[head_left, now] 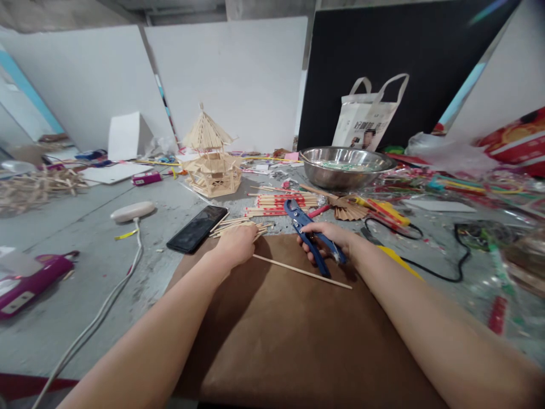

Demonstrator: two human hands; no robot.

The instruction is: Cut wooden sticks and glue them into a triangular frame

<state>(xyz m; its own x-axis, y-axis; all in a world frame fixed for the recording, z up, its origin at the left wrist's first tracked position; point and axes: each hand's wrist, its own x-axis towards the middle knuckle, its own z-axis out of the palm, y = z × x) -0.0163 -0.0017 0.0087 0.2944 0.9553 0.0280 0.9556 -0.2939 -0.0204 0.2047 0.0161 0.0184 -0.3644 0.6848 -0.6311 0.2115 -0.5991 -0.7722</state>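
My right hand (326,238) is closed round the handles of blue cutting pliers (300,218), jaws pointing away over the far edge of a brown board (276,329). My left hand (236,245) rests closed on a bundle of thin wooden sticks (238,226) at the board's far left corner; its fingers are hidden. A single long stick (302,271) lies across the board between the two hands. A small wooden stick pagoda (210,156) stands further back.
A black phone (196,228) lies left of the sticks. Red-wrapped chopsticks (281,203), a steel bowl (344,166), a white bag (368,116), a black cable (426,267), a white cable with puck (131,212) and a magenta tool (29,281) surround the board.
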